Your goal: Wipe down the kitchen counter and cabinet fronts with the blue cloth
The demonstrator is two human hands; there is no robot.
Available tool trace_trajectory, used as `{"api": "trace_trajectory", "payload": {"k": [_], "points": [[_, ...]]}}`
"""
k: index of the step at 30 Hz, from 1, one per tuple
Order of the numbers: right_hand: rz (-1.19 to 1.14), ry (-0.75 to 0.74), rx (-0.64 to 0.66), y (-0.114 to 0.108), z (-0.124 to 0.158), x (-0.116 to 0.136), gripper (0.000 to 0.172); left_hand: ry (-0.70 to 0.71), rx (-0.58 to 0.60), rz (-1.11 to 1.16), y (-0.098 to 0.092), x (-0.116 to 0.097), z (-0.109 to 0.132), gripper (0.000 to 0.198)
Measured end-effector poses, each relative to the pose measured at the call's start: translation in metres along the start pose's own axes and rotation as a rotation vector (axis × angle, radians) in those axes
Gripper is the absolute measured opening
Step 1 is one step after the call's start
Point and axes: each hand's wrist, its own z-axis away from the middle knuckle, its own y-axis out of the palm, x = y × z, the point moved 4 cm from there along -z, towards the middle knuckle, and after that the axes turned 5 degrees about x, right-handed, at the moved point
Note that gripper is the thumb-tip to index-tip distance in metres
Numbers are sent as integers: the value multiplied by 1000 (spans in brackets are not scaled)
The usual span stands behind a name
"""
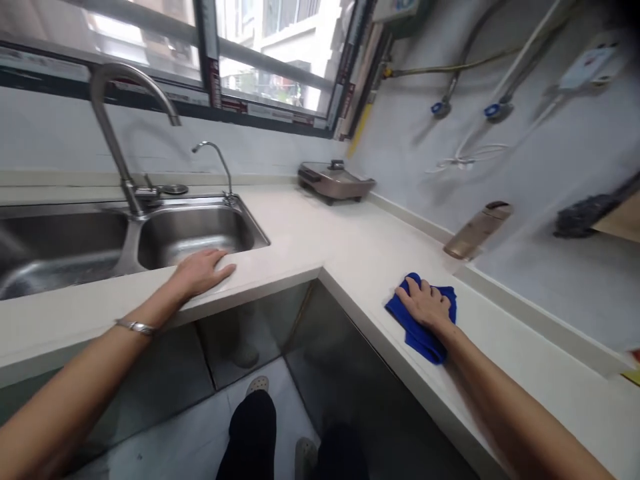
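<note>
My right hand (425, 303) presses down on a blue cloth (423, 337) that lies partly bunched on the right arm of the white countertop (360, 247). Its fingers are bent over the cloth's upper part. My left hand (201, 272) rests palm down on the counter's front strip, at the near edge of the right sink basin (195, 230). The left fingers lie flat with the thumb apart, and nothing is in them. A silver bracelet circles the left wrist.
A large curved faucet (113, 127) and a small one (220, 160) rise behind the sinks. A lidded electric pan (335, 180) sits in the back corner. A brown bottle (477, 230) stands by the right wall, below pipes and blue-handled valves.
</note>
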Motion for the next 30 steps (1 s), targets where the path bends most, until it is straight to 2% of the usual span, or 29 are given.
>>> {"api": "trace_trajectory", "payload": {"k": [3, 5, 7, 8, 9, 11, 15, 16, 18, 20, 23, 25, 30], "points": [[-52, -67, -2, -11, -18, 64, 69, -42, 6, 22, 0, -3, 18, 56], [-80, -110, -13, -15, -28, 100, 67, -57, -18, 32, 2, -9, 52, 52], [-93, -163, -26, -17, -36, 135, 65, -27, -81, 47, 11, -20, 102, 48], [-94, -190, -31, -18, -39, 152, 65, 49, -196, 129, 18, -28, 132, 44], [-92, -220, -32, -19, -40, 170, 65, 106, -301, 216, 30, -36, 164, 42], [-83, -290, -29, -22, -37, 208, 64, 113, -393, 335, 71, -48, 225, 39], [-64, -427, -23, -29, -9, 284, 63, -227, -224, 537, 177, -65, 321, 38], [-60, -466, -29, -30, 3, 302, 64, -296, -168, 585, 197, -72, 340, 38], [-56, -565, -53, -30, 30, 334, 66, -389, -40, 714, 222, -90, 370, 38], [-53, -704, -75, -27, 61, 363, 68, -456, 114, 824, 231, -109, 393, 39], [-60, -905, -99, -24, 108, 399, 68, -598, 349, 923, 227, -129, 418, 60], [-74, -998, -123, -25, 138, 417, 68, -699, 440, 939, 220, -136, 429, 75], [-70, -1097, -152, -33, 202, 455, 68, -908, 613, 831, 207, -146, 436, 92]]}}
